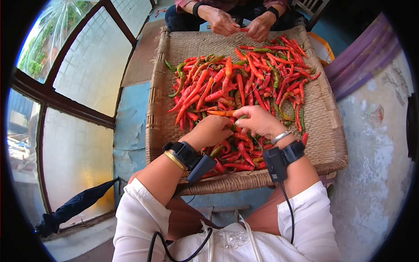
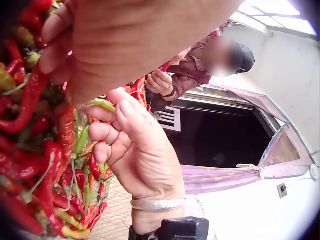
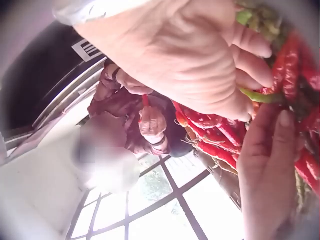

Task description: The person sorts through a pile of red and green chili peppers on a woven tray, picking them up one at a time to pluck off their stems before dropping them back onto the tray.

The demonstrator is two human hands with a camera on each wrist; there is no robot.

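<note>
Woven tray (image 1: 325, 113) beside windows (image 1: 83, 61): right hand (image 1: 262, 122) pinching a green pepper (image 2: 101, 104) over the pepper heap (image 1: 251, 65); left hand (image 1: 211, 130) bent alongside, hold unclear; pepper probably light, slick, easily snapped, best gripped near the stalk

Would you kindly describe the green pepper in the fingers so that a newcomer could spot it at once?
Over the woven tray of mostly red peppers, find the right hand of the white-sleeved person, wearing a silver bracelet. Pinched there is a slim green pepper. Unlike its mostly red neighbours, it is green and held, not lying in the heap.
</note>
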